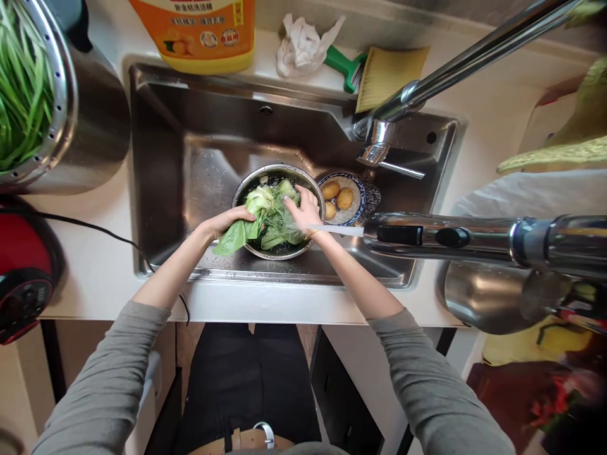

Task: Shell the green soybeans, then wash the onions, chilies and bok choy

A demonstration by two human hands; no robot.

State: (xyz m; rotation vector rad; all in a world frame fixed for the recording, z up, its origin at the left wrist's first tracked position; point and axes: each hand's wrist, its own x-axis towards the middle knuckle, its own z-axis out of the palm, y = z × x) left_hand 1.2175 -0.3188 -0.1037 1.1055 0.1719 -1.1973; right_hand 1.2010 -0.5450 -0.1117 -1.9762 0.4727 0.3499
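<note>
In the sink [156, 170] stands a round metal bowl [279, 256] full of green bok choy [277, 221]. My left hand [232, 221] is closed around one bok choy [258, 201] at the bowl's left side, its broad leaves hanging over the rim. Over the right part of the bowl, my right hand [306, 210] has its thumb and fingers bent on green leaves [287, 189]. Water from the faucet spout [393, 234] runs across my right wrist into the bowl. Just right of the bowl, a blue-rimmed plate [361, 196] carries several potatoes [344, 198].
Behind the sink are an orange detergent bottle [203, 38], a crumpled white cloth [303, 47], a green-handled brush [344, 66] and a yellow sponge cloth [389, 72]. A large metal pot [95, 120] with long greens stands left. A black cord [95, 224] crosses the counter.
</note>
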